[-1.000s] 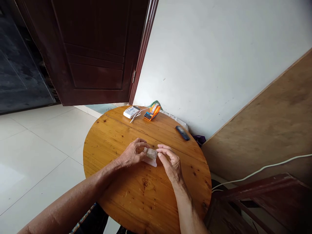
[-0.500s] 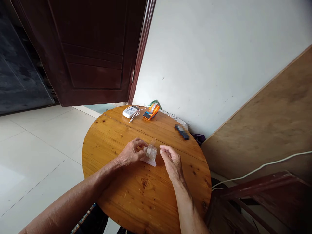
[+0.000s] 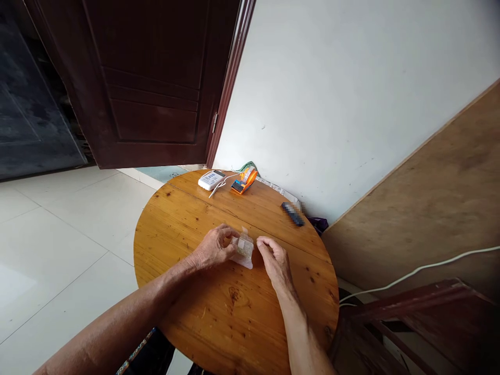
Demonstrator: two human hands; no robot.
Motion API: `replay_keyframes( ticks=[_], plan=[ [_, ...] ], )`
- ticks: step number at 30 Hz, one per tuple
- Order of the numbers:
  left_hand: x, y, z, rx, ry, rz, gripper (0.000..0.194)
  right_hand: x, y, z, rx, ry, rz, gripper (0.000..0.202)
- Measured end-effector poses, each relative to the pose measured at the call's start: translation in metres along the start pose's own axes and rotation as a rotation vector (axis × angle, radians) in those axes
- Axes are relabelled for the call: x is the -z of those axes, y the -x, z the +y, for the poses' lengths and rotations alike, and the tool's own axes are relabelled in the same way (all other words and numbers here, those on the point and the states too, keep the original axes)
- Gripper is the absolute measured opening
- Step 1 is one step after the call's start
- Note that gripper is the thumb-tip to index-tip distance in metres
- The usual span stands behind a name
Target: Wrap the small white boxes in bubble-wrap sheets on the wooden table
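On the wooden table point(image 3: 234, 297), the left grip point(image 3: 231, 244) pinches a clear packet point(image 3: 245, 250).

The left hand point(image 3: 219, 245) has its thumb and fingertips at the left edge of a small clear plastic box point(image 3: 245, 246), which sits on a crumpled translucent wrapper point(image 3: 244, 260) on the round wooden table point(image 3: 234, 317). Just right of that grip, beyond the box, the right hand point(image 3: 276, 260) hovers with thumb and index fingertip together (apart from the box, as far as the view shows). Past the grip, near the table's far edge, lie a white device point(image 3: 211, 180) with a white cable point(image 3: 217, 189) and, beside it, an orange tape dispenser point(image 3: 249, 180). Farther right of the grip lies a dark, pixelated object point(image 3: 292, 214).
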State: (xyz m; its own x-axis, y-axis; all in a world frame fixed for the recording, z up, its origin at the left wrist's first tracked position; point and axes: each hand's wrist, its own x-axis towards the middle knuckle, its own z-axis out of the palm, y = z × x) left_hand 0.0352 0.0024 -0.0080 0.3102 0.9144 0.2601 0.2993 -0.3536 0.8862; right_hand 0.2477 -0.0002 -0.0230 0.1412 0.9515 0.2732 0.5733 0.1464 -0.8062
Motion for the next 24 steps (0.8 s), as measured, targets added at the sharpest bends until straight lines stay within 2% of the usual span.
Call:
replay_keyframes(
  ticks=[3,11,16,19,24],
  plan=[
    [-0.001,0.000,0.000,0.001,0.010,-0.013,0.034,0.000,-0.007,0.002,0.040,0.076,-0.021,0.032],
    [-0.006,0.000,-0.003,0.012,-0.012,0.011,0.037,-0.005,-0.034,-0.012,-0.049,0.113,-0.176,0.039],
    [-0.006,-0.001,-0.004,0.003,-0.033,0.029,0.036,-0.018,-0.041,-0.019,-0.150,-0.023,-0.247,0.040],
    [-0.007,0.000,-0.004,0.002,-0.028,0.018,0.036,-0.023,-0.039,-0.020,-0.191,-0.125,-0.224,0.039],
    [-0.009,0.002,-0.004,-0.018,-0.040,-0.013,0.037,-0.018,-0.032,-0.023,-0.217,-0.282,-0.178,0.041]
  ],
)
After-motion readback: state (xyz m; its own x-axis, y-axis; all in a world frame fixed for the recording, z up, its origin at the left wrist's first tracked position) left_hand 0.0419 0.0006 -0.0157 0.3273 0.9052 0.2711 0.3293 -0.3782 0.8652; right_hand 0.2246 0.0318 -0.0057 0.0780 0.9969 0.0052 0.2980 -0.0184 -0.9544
